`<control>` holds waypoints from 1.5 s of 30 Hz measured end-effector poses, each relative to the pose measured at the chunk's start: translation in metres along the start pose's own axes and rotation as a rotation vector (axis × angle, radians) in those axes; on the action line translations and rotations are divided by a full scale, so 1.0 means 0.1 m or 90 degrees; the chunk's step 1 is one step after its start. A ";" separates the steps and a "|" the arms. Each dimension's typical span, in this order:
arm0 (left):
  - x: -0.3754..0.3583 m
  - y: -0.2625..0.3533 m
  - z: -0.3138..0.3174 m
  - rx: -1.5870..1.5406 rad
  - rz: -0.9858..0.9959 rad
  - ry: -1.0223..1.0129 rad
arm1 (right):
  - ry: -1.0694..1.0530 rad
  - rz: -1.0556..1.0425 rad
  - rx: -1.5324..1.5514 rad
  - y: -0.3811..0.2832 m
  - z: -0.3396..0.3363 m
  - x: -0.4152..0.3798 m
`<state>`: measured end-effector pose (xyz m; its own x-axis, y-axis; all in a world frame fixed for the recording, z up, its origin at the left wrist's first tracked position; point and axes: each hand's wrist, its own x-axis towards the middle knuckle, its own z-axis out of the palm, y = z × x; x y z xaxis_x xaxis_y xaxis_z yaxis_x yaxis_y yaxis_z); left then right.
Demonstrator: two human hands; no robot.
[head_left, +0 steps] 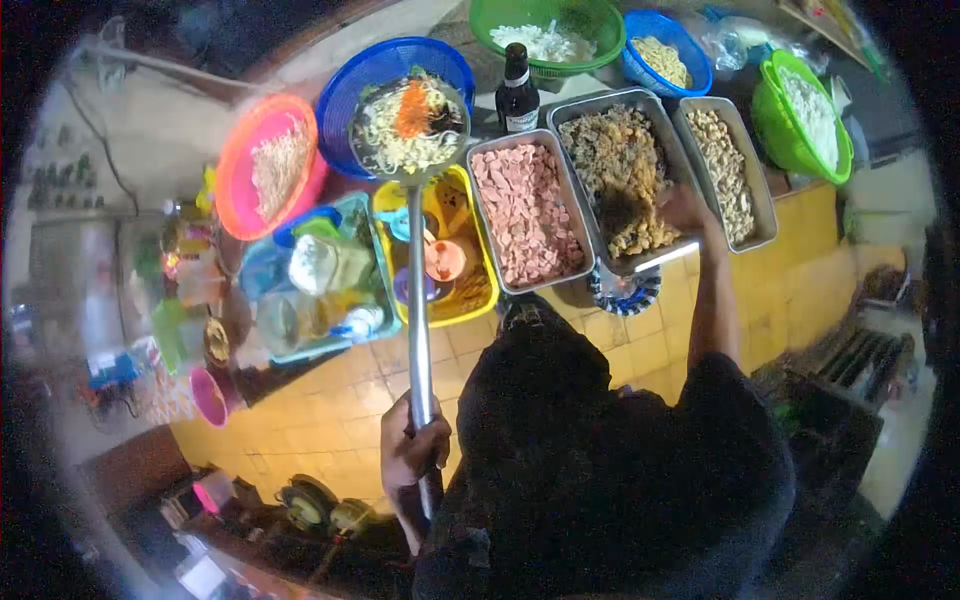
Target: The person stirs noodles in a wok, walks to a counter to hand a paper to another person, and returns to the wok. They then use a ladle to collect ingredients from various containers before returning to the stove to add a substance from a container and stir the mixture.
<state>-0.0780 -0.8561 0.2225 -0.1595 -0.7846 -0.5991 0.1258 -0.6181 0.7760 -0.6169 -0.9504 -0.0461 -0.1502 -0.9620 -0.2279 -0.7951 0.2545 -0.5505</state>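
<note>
The step in hand seemed to be gathering crumbly brown food [590, 135] from the tray [674, 145] at 2 o'clock. The right hand [685, 212] was there, whether apart or together I could not tell. At 7 o'clock the left hand [405, 450] was wrapped round the ladle [417, 300], its bowl at 11 o'clock heaped with pale shreds and orange seasoning; the next move called for keeping it level. Pink pieces [530, 205] filled a metal pan [550, 281] at 1 o'clock.

Black short-sleeved top [650, 480], dark headwear [535, 370]
</note>
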 end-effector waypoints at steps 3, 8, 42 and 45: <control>-0.14 -0.22 0.11 0.019 -0.012 0.000 | 0.054 -0.018 -0.030 0.45 0.58 -0.41; -0.27 -0.50 0.34 0.000 -0.046 -0.069 | 0.379 -0.289 -0.721 -0.42 0.58 -0.72; 0.29 -0.80 0.50 0.321 -0.098 -0.239 | -0.005 -0.028 -0.220 -1.29 0.09 -0.65; 0.29 -0.79 0.52 0.264 -0.044 -0.239 | 0.022 0.028 -0.304 -0.98 0.67 -0.58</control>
<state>-0.1429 -0.8273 0.1541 -0.5005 -0.6252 -0.5989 -0.2803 -0.5375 0.7953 -0.4907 -0.9134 -0.0324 -0.2031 -0.9560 -0.2119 -0.9673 0.2295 -0.1084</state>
